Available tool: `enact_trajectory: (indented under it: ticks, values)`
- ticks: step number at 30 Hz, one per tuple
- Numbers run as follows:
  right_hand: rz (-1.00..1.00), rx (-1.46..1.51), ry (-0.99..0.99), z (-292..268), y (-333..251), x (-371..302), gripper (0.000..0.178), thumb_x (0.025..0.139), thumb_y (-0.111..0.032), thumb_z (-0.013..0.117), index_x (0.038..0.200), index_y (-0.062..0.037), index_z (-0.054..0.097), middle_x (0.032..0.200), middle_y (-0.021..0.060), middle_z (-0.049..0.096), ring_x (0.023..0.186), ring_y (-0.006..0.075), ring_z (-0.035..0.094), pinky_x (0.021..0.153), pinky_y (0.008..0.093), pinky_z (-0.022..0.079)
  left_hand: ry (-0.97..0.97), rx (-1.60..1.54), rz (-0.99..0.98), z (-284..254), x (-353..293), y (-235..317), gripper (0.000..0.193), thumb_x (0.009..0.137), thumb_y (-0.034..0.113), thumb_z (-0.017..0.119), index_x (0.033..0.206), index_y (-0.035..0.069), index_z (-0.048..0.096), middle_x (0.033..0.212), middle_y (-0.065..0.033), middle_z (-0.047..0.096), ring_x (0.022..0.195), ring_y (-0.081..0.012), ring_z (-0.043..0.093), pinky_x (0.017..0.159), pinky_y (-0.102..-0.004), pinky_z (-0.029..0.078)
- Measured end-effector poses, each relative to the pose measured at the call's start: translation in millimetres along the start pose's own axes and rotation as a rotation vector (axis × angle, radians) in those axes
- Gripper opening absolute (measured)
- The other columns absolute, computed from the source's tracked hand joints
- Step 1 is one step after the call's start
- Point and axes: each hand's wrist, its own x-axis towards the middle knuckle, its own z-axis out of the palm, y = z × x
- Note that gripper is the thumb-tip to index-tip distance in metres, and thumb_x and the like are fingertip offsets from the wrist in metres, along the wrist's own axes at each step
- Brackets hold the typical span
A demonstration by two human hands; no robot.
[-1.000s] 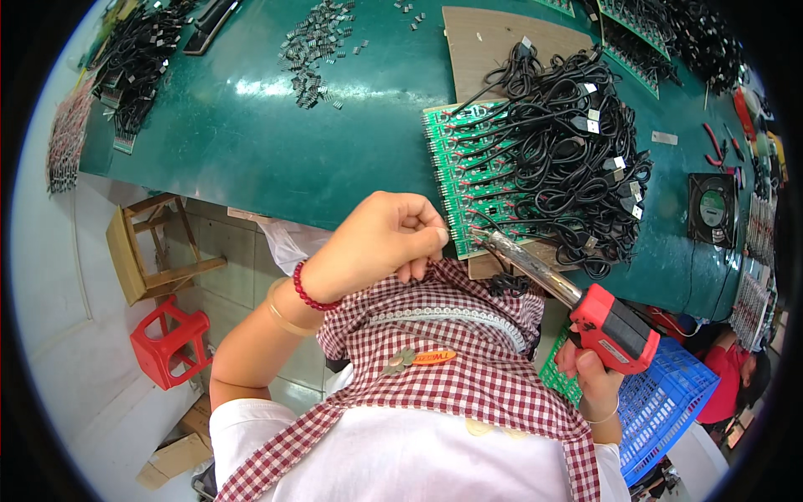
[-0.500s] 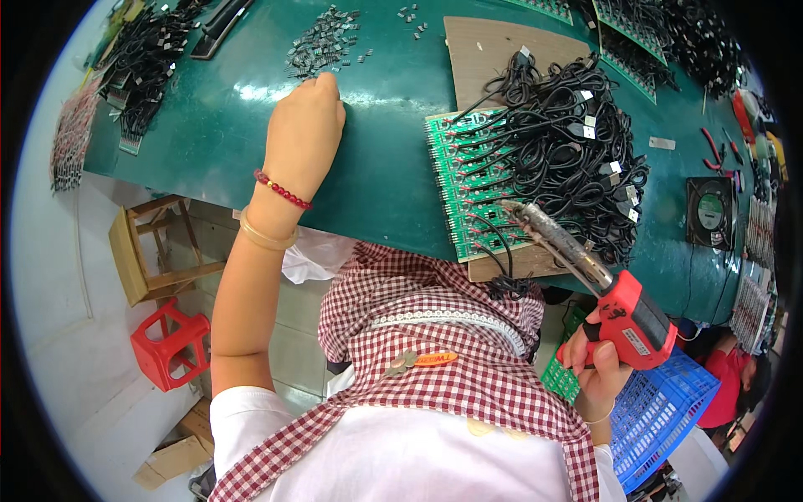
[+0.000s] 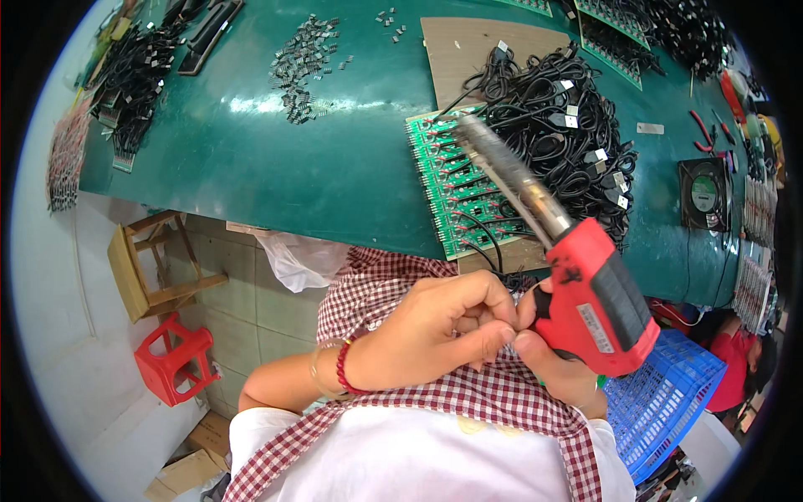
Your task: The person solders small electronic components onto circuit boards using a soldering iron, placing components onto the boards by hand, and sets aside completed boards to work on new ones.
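Observation:
My right hand [image 3: 565, 372] grips a red and black soldering gun [image 3: 598, 293] in front of my apron. Its long metal barrel points up and to the left, above a green circuit board panel [image 3: 439, 180]. My left hand [image 3: 443, 330] is closed in a pinch, its fingertips meeting those of my right hand beside the gun's handle. What the pinched fingers hold, if anything, is too small to tell. Black USB cables [image 3: 552, 134] lie bundled on the panel's right side, several with their ends on the board.
Small black parts [image 3: 305, 67] lie piled on the green table [image 3: 351, 151]. A brown board [image 3: 468, 58] lies under the cables. Pliers [image 3: 701, 132] and a black fan [image 3: 704, 194] sit at the right. A blue crate [image 3: 665, 402], red stool [image 3: 176, 360] and wooden stool [image 3: 138, 268] stand below.
My left hand has moved from the pile of small parts down and right to my right hand. The soldering gun has shifted up and left, its barrel now over the panel.

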Motion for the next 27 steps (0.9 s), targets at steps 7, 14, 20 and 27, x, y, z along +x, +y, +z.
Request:
enact_trajectory:
  ticks: [7,14,20,27]
  values:
    - [-0.118,-0.568,-0.087,-1.7,-0.2,-0.6,0.012,0.080,0.003,0.059,0.090,-0.0027,0.056,0.078,0.0037,0.055,0.067,0.0110,0.052,0.060,0.0257,0.043,0.071,-0.172,0.043,4.0,-4.0,-10.3,0.011,0.088,0.002,0.057,0.095,-0.004,0.051,0.087,-0.0080,0.057,0.068,-0.0095,0.060,0.059,-0.0220,0.051]
    - [-0.116,-0.529,-0.042,-1.8,15.5,-1.8,0.016,0.077,-0.002,0.065,0.093,-0.0028,0.060,0.083,0.0055,0.057,0.073,0.0191,0.055,0.063,0.0308,0.043,0.160,0.461,0.117,-1.2,-7.0,-5.0,0.005,0.078,-0.002,0.061,0.082,-0.002,0.058,0.075,-0.0043,0.062,0.064,-0.0051,0.058,0.058,-0.0198,0.049]
    - [-0.011,-0.265,0.034,-23.3,29.9,-16.4,0.025,0.083,-0.008,0.063,0.105,0.0002,0.056,0.084,0.0094,0.058,0.073,0.0166,0.055,0.065,0.0291,0.046,0.341,0.161,-0.088,-35.6,1.6,-11.5,0.003,0.081,0.001,0.059,0.082,-0.001,0.058,0.073,-0.0035,0.061,0.061,-0.0044,0.055,0.052,-0.0184,0.044]
    - [-0.181,-0.133,0.065,-67.2,48.0,-36.2,0.048,0.087,-0.029,0.060,0.117,0.0059,0.044,0.058,0.0067,0.049,0.046,0.0124,0.045,0.048,0.0283,0.043,0.351,0.212,-0.265,-58.0,11.9,-6.6,0.011,0.085,0.009,0.057,0.079,0.000,0.056,0.068,-0.0039,0.060,0.053,-0.0056,0.054,0.045,-0.0180,0.041]
